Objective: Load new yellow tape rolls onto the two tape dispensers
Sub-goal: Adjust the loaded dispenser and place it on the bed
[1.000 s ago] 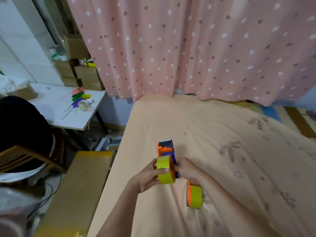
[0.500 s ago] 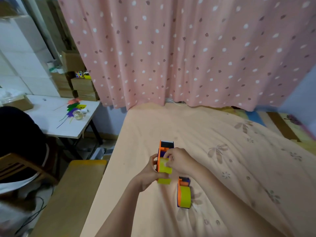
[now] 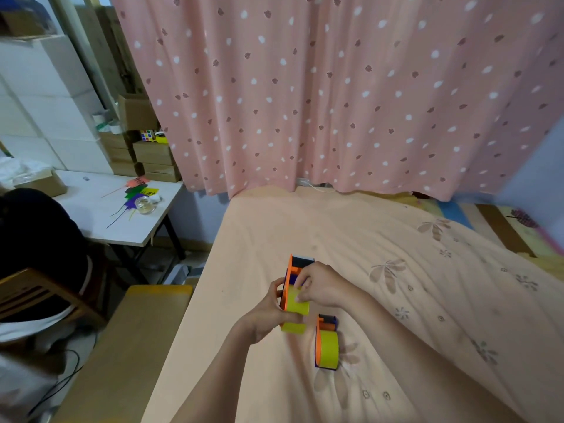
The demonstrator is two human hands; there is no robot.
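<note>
An orange and blue tape dispenser [image 3: 298, 266] stands on the peach bedsheet [image 3: 396, 285], with a yellow tape roll [image 3: 296, 306] sitting in it. My left hand [image 3: 268, 315] grips the dispenser's left side and the roll from below. My right hand [image 3: 320, 285] rests on top, fingers pinching the roll's upper edge by the dispenser's blue middle. A second orange and blue dispenser [image 3: 327, 322] lies just to the right, nearer me, and carries its own yellow roll [image 3: 329, 348]; neither hand touches it.
A pink spotted curtain [image 3: 335, 96] hangs behind the bed. To the left stand a white table [image 3: 122, 227] with coloured paper scraps and a small jar [image 3: 144, 205], stacked cardboard boxes [image 3: 152, 154], a wooden chair [image 3: 36, 294] and a yellow bench [image 3: 128, 346].
The yellow roll, held up beside the dispenser a second ago, now sits in it. My right hand has moved on top of it. The camera has tilted upward.
</note>
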